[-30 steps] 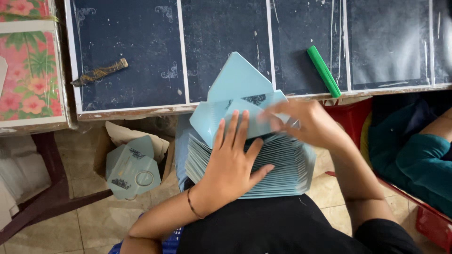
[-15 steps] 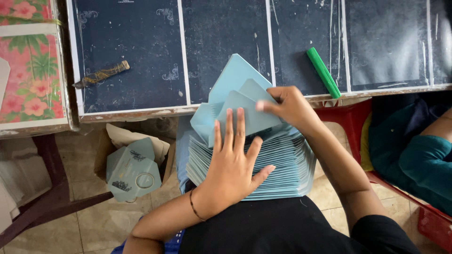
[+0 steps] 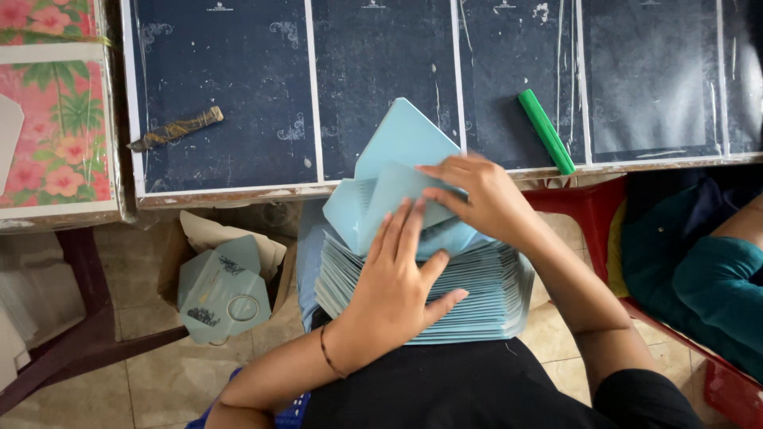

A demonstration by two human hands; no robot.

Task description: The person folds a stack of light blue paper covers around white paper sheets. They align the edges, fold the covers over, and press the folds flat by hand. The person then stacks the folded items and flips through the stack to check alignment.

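A stack of light blue cards (image 3: 477,298) rests on the person's lap, just below the dark table (image 3: 238,103). The left hand (image 3: 397,290) lies flat on the stack, fingers spread, while the right hand (image 3: 485,199) pinches the top card (image 3: 381,202) at the table's edge. On the table, right of the stack, lies a green stick (image 3: 546,131).

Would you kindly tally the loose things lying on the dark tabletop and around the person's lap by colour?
Light blue: 3, namely the card stack on the lap under the left hand, the folded card pinched by the right hand, and the cards in the box.
Green: 1, the stick.
Brownish: 1, the wrapped tool.
Total: 5
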